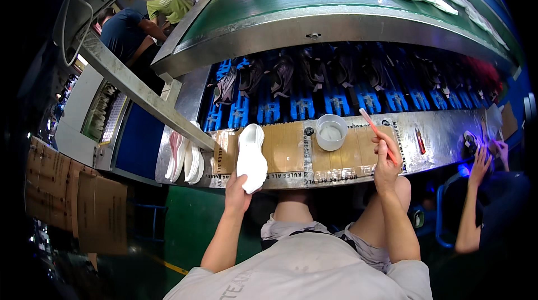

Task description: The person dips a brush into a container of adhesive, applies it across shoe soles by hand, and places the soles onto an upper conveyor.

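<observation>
My left hand (pixel 239 194) grips the heel end of a white shoe sole (pixel 252 157), which tilts up over the cardboard-covered edge of the bench. Held between the fingers of my right hand (pixel 386 164) is a slim brush (pixel 371 123) with an orange-red handle, its pale end pointing up and to the left. Between the two hands, a white plastic tub (pixel 330 133) stands on the cardboard (pixel 286 146); some whitish contents show inside. The brush is apart from both the sole and the tub.
More soles (pixel 185 157) lie at the bench's left end, and a red-handled tool (pixel 420 141) lies right. Beyond, dark shoe uppers (pixel 283 76) sit on blue holders below a green conveyor (pixel 280 6) bearing soles. A co-worker's hands (pixel 482 160) work at right; people stand far left.
</observation>
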Available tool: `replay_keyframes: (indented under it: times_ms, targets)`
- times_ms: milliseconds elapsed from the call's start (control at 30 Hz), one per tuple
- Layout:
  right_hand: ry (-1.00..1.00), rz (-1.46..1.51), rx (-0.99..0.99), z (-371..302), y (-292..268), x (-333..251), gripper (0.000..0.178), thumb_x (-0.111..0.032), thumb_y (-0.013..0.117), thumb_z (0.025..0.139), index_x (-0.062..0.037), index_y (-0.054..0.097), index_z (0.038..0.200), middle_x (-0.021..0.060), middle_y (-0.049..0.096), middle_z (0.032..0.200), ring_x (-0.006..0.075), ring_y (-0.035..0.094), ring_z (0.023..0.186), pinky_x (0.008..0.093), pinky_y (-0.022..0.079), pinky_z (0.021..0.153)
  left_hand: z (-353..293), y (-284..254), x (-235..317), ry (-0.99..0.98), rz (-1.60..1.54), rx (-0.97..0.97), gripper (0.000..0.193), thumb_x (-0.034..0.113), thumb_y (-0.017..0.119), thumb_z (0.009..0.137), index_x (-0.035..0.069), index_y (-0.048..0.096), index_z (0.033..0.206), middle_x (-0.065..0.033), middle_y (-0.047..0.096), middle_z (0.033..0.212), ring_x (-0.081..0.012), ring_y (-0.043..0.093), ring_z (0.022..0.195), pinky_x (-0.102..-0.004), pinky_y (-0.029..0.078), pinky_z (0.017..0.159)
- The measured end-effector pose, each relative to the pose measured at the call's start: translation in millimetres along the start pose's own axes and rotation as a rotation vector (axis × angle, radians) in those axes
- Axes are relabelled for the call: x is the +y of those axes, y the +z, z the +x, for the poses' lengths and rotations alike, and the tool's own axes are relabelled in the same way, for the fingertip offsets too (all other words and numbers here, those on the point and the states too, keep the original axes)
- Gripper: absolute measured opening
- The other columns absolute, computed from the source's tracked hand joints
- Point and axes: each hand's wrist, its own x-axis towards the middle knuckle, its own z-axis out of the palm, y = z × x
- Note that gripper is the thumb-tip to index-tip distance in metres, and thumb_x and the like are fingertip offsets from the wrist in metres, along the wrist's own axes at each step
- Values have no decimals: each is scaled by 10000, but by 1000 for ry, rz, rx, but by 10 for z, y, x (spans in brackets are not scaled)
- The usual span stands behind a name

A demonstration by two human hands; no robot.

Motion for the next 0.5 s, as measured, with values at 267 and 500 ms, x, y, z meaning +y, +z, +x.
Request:
replay_keyframes:
  times_ms: [267,500]
  targets:
    - [113,-43,64,-12,-257,594,235,-121,541,1063,-6,688,1207,61,723,999,100,566,800,270,477,749,-97,1012,1492,83,172,-472,706,140,658,871,-163,429,1467,-252,648,1338,-279,691,1167,-363,543,1022]
    - [98,-63,5,-64,-259,652,242,-131,539,1061,1,694,1192,85,739,1000,129,618,839,283,502,770,1783,2306,3448,558,27,-485,393,252,543,1074,-72,564,1296,-198,689,1118,-186,658,836,-250,516,640]
